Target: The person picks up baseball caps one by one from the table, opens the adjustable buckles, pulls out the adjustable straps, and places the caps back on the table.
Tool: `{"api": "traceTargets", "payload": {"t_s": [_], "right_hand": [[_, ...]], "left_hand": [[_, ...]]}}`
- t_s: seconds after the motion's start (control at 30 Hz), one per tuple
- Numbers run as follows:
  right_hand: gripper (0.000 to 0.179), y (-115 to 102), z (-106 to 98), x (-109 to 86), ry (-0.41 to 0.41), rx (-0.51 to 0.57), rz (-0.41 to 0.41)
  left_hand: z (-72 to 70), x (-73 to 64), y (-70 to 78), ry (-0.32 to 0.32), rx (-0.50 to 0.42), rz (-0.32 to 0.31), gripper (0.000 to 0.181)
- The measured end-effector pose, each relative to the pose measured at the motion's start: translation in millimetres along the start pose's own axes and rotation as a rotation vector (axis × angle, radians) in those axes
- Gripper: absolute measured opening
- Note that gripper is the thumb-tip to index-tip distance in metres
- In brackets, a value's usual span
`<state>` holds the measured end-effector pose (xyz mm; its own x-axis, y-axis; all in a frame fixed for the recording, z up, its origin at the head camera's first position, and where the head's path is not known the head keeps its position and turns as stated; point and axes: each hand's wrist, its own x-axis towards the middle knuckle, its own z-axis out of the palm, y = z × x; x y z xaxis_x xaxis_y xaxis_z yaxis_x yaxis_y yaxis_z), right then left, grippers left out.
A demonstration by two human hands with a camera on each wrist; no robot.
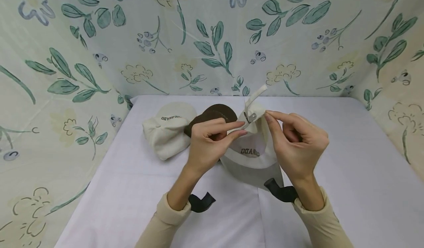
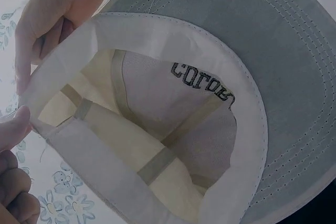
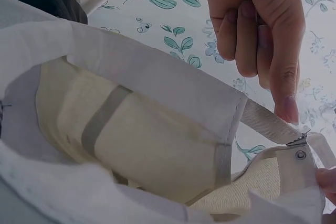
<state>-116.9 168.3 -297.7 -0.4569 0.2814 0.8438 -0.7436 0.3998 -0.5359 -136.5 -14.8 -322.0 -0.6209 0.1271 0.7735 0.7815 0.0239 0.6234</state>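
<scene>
A pale cap is held up with its inside facing me, its visor pointing down towards me. Dark lettering shows through on the inner front panel. At the back opening, a fabric strap runs through a small metal buckle, and its loose end sticks up. My left hand pinches the strap beside the buckle between thumb and forefinger. With thumb and forefinger, my right hand grips the cap's back edge on the buckle's other side.
Behind my left hand, a dark brown cap lies against a cream cap with dark lettering. A white cloth covers the table, and leaf-and-flower fabric hangs at the back and sides. Black pieces jut from both wrists.
</scene>
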Motion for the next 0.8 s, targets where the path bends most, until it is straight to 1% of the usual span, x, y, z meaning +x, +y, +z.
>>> {"api": "traceTargets", "payload": {"t_s": [0.23,0.43,0.63,0.8], "right_hand": [[0.006,0.7,-1.1,-0.6,-0.009,-0.013,-0.003],[0.008,0.6,-0.3,-1.1,-0.013,-0.006,-0.006],[0.015,0.4,0.9,-1.9,-0.023,0.006,-0.010],[0.006,0.1,0.7,-2.4,-0.033,-0.001,-0.009]], "left_hand": [[4.8,0.0,-0.9,0.022,0.023,0.040,0.016],[3.4,0.2,-0.9,0.038,0.038,0.049,0.012],[1.3,0.8,-2.6,0.054,0.044,0.062,0.009],[-1.1,1.3,-2.0,0.093,0.029,0.079,0.009]]}}
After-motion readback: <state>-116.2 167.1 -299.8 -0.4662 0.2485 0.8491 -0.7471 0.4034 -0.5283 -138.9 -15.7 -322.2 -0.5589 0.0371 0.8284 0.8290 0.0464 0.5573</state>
